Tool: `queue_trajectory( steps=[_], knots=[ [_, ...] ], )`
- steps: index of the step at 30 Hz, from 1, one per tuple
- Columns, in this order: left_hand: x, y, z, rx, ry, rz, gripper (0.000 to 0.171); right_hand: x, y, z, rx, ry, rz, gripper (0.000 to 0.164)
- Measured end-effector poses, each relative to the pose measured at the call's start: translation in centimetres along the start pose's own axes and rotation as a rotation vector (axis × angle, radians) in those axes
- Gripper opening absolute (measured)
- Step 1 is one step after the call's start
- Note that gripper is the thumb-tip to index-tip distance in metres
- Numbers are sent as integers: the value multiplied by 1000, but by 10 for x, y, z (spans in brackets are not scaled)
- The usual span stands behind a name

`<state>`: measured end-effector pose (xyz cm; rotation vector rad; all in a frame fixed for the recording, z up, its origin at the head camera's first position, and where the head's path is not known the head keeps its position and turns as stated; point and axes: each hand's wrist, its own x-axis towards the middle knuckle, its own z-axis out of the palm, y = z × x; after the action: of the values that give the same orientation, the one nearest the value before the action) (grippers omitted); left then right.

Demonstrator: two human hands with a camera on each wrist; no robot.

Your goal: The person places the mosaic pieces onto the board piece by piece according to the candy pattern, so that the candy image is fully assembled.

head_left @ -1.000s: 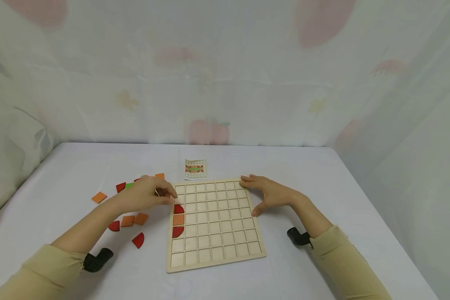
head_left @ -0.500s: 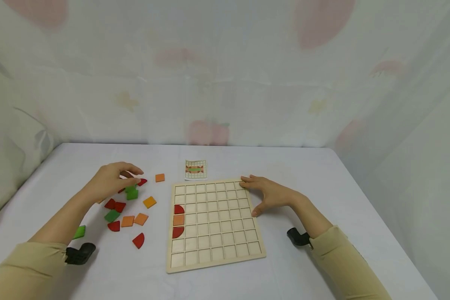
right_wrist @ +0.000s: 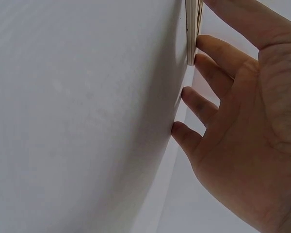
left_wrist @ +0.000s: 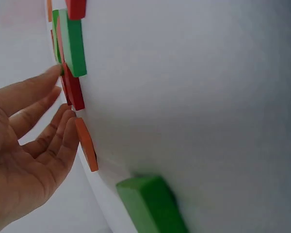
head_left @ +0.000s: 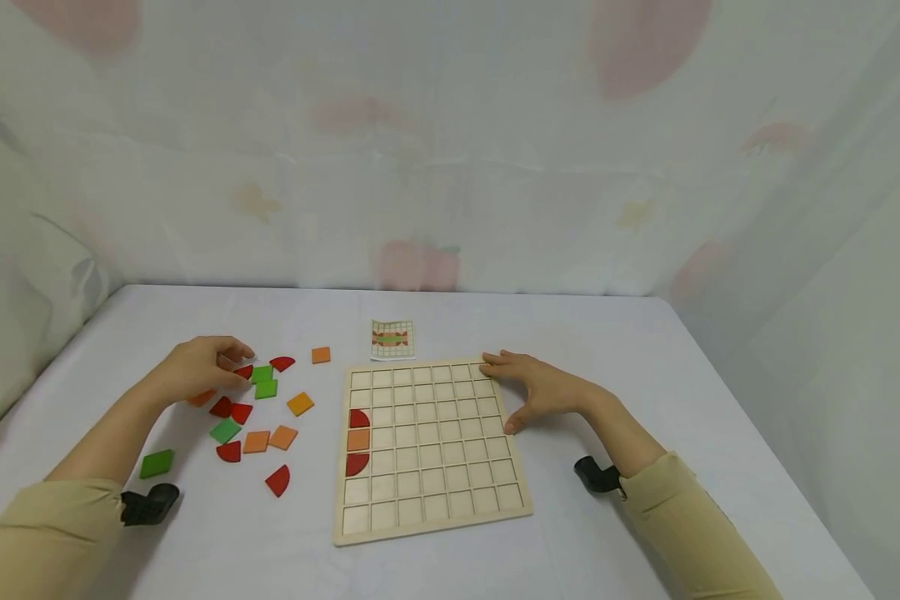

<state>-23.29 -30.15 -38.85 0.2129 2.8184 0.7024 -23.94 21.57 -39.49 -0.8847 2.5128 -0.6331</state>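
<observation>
My left hand (head_left: 204, 367) is over the loose pieces at the left of the table, thumb and fingers apart. Its fingertips come right up to a red quarter-circle piece (head_left: 245, 372), which they partly hide. Beside that lie two green squares (head_left: 266, 389) and another red quarter-circle (head_left: 282, 363). In the left wrist view the hand (left_wrist: 36, 128) has its thumb near the red and green pieces and its other fingers by an orange square (left_wrist: 87, 145). My right hand (head_left: 536, 385) rests with spread fingers along the right edge of the wooden grid board (head_left: 432, 533).
The board's left column holds two red quarter-circles with an orange square (head_left: 357, 439) between them. A small printed pattern card (head_left: 392, 340) lies behind the board. More orange, red and green pieces are scattered left of the board, including a green one (head_left: 157, 463) near the left wrist.
My left hand has moved from the board's left edge across to the loose pieces, passing over the red quarter-circle at the back. My right hand has stayed at the board's edge.
</observation>
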Motion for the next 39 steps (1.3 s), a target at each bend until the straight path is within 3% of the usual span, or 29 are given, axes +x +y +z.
queue_trajectory(
  steps=[32, 39],
  knots=[
    [-2, 2, 3, -24, 42, -31, 18, -1, 1, 0, 14, -2, 18, 102],
    [-5, 5, 2, -19, 97, -23, 12, 0, 2, 1, 10, -2, 20, 101]
  ],
)
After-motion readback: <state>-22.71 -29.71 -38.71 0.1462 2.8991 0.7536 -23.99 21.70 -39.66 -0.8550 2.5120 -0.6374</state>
